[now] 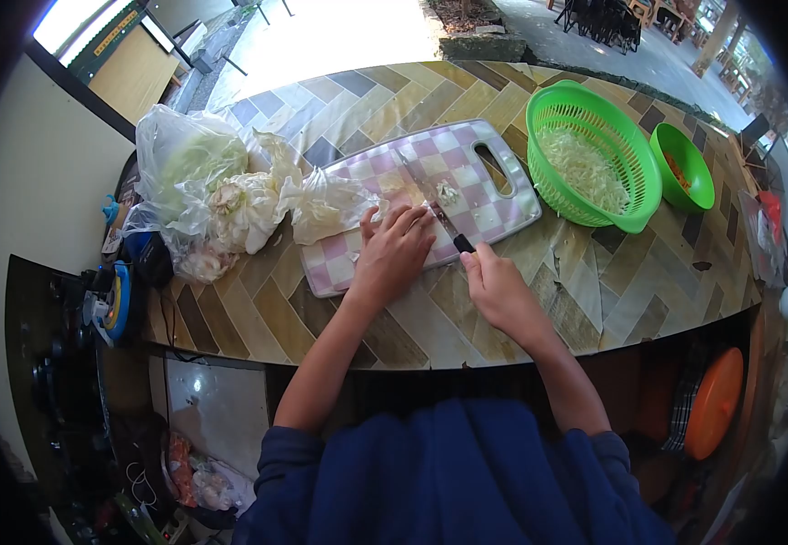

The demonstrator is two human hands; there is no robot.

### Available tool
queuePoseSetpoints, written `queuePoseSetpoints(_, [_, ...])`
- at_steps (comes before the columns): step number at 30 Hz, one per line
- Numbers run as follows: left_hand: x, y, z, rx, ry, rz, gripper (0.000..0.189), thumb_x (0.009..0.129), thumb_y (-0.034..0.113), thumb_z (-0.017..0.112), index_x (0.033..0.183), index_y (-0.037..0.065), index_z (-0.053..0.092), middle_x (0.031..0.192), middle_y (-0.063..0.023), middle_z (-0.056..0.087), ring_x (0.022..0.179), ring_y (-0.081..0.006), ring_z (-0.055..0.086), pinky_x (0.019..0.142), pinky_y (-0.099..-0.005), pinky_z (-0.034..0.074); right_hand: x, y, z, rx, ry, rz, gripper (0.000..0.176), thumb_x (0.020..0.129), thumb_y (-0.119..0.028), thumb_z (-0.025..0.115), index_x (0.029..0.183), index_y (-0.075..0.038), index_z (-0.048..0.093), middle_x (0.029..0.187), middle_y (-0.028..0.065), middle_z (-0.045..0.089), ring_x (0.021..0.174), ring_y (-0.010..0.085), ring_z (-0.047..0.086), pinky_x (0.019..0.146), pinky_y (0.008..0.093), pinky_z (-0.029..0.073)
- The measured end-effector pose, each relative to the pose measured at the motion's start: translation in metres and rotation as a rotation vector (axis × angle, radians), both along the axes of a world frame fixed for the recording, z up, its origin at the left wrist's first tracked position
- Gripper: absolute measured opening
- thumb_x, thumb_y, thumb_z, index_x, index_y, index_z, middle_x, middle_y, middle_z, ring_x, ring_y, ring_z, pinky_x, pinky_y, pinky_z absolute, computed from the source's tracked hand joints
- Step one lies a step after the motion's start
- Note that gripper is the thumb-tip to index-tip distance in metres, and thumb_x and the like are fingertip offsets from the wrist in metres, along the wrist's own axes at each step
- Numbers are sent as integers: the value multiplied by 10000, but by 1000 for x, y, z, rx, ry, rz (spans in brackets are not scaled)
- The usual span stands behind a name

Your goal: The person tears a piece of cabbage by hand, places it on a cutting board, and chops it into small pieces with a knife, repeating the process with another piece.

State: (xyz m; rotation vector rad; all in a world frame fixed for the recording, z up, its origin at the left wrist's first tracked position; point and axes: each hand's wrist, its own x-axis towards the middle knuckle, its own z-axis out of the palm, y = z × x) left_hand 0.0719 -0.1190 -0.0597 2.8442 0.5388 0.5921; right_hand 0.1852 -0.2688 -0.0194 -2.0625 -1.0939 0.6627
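Observation:
My left hand [397, 250] rests on the pink-and-white checkered cutting board [349, 268], fingers stretched and somewhat apart. Its fingertips lie close beside the knife [446, 221]; whatever is under the palm is hidden. My right hand [496, 289] is closed around the knife's black handle, with the blade pointing away across the board. Small white vegetable scraps [447, 192] lie just right of the blade. Pale, crumpled cabbage leaves [326, 207] sit on the board's left part, beyond my left hand.
A green colander [635, 168] of shredded cabbage [580, 168] stands right of the board, beside a green bowl [698, 177] with orange pieces. At left are a plastic bag [162, 150] with a pale green cabbage and more leaves [244, 209]. The table's curved edge runs before me.

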Motion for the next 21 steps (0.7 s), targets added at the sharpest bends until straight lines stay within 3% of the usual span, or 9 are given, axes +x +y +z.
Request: queuePoseSetpoints(21, [1, 2, -4, -33, -12, 3, 320, 916, 259, 534, 1167, 76, 610, 1244, -21, 579, 1220, -165, 465, 1079, -471, 161, -24, 8, -10, -216, -273, 12, 320, 989, -280, 395, 976, 37, 437, 671, 280, 610, 676, 458, 626, 595, 530, 502])
